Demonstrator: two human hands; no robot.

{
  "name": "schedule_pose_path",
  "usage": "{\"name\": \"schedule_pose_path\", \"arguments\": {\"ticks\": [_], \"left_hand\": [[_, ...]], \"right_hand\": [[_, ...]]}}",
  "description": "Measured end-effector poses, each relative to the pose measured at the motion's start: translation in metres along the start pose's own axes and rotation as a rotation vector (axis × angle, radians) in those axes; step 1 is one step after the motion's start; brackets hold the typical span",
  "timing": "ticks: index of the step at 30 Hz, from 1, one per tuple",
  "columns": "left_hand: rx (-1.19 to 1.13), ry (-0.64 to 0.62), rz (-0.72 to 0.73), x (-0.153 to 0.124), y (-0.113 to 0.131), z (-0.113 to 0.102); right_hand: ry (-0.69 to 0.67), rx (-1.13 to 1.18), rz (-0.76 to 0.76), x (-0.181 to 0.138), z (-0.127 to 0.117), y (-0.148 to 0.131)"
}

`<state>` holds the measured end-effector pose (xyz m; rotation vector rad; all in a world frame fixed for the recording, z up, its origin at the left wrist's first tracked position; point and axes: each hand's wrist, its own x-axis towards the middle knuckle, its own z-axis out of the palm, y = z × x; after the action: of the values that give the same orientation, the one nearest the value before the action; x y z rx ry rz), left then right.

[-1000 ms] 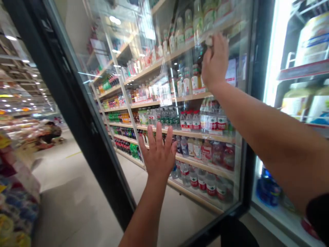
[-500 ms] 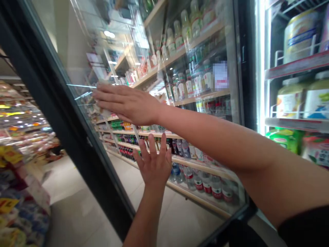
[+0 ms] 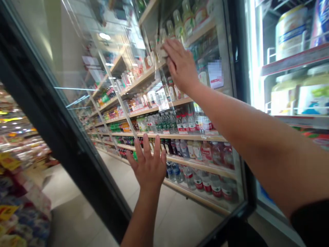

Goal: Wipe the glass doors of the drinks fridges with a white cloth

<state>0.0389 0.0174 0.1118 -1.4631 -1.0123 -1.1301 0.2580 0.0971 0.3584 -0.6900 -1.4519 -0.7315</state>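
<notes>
A glass fridge door (image 3: 185, 209) with a black frame stands swung out in front of me. My left hand (image 3: 150, 168) lies against its lower middle, fingers spread and holding nothing. Higher up and to the right, my right hand (image 3: 181, 63) presses on the pane with its fingers together and bent a little. At its fingertips shows a pale, blurred cloth (image 3: 161, 52), mostly covered by the hand. A small pixelated sign (image 3: 215, 73) is on the glass, right of that hand.
Through the glass I see shelves (image 3: 144, 110) with rows of bottles. At right, the lit fridge interior holds large containers (image 3: 291, 32) on wire racks behind a price rail (image 3: 295, 59). A merchandise display (image 3: 23, 212) stands at lower left beside the tiled floor (image 3: 74, 199).
My right hand has swept up and to the right across the glass, away from the door's left edge. The left hand stays on the pane. The view has shifted slightly.
</notes>
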Motion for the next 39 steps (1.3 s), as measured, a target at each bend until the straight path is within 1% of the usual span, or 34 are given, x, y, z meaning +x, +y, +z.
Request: {"name": "schedule_pose_path", "arguments": {"ticks": [3, 6, 8, 9, 10, 12, 14, 16, 18, 19, 22, 24, 26, 28, 30, 33, 36, 39], "left_hand": [[-0.010, 0.018, 0.005, 0.000, -0.003, 0.000], [-0.030, 0.020, 0.032, -0.001, -0.005, 0.001], [-0.031, 0.038, 0.025, -0.002, -0.006, 0.002], [-0.027, 0.048, 0.014, -0.002, -0.005, 0.002], [-0.020, 0.056, 0.005, -0.002, -0.005, 0.003], [-0.004, 0.052, 0.013, -0.002, -0.004, 0.003], [-0.002, 0.045, 0.023, -0.002, -0.004, 0.002], [-0.031, 0.031, 0.017, -0.002, -0.004, 0.002], [-0.066, 0.012, 0.004, -0.003, -0.004, 0.001], [-0.074, 0.008, 0.001, -0.003, -0.004, 0.001], [-0.063, 0.035, 0.014, -0.003, -0.006, 0.002], [-0.052, 0.051, 0.042, -0.003, -0.008, 0.002], [-0.038, 0.049, 0.070, -0.003, -0.011, 0.002], [-0.024, 0.041, 0.087, -0.003, -0.013, 0.002], [-0.019, 0.037, 0.084, -0.003, -0.014, 0.003], [0.011, 0.018, 0.081, -0.003, -0.016, 0.005], [0.054, 0.008, 0.091, -0.003, -0.018, 0.009], [0.049, 0.017, 0.095, -0.003, -0.019, 0.011]], "right_hand": [[0.126, -0.021, 0.206, -0.020, -0.016, 0.050], [0.268, 0.043, 0.392, -0.033, -0.020, 0.095], [0.343, 0.084, 0.478, -0.034, -0.016, 0.112], [0.371, 0.090, 0.512, -0.032, -0.013, 0.114], [0.387, 0.082, 0.532, -0.029, -0.010, 0.112], [0.383, 0.037, 0.532, -0.021, -0.004, 0.096], [0.330, -0.012, 0.478, -0.013, 0.002, 0.071], [0.256, -0.041, 0.393, -0.008, 0.009, 0.041], [0.176, -0.034, 0.246, -0.008, 0.018, 0.008], [0.127, -0.024, 0.150, -0.010, 0.023, -0.008], [-0.049, -0.005, -0.186, -0.022, 0.035, -0.059], [-0.179, -0.052, -0.423, -0.032, 0.037, -0.090], [-0.261, -0.107, -0.640, -0.041, 0.035, -0.112], [-0.291, -0.166, -0.750, -0.045, 0.031, -0.122], [-0.258, -0.177, -0.769, -0.044, 0.028, -0.120], [-0.180, -0.121, -0.677, -0.035, 0.027, -0.104], [-0.135, -0.093, -0.457, -0.022, 0.024, -0.077], [-0.073, -0.100, -0.249, -0.012, 0.014, -0.042]]}}
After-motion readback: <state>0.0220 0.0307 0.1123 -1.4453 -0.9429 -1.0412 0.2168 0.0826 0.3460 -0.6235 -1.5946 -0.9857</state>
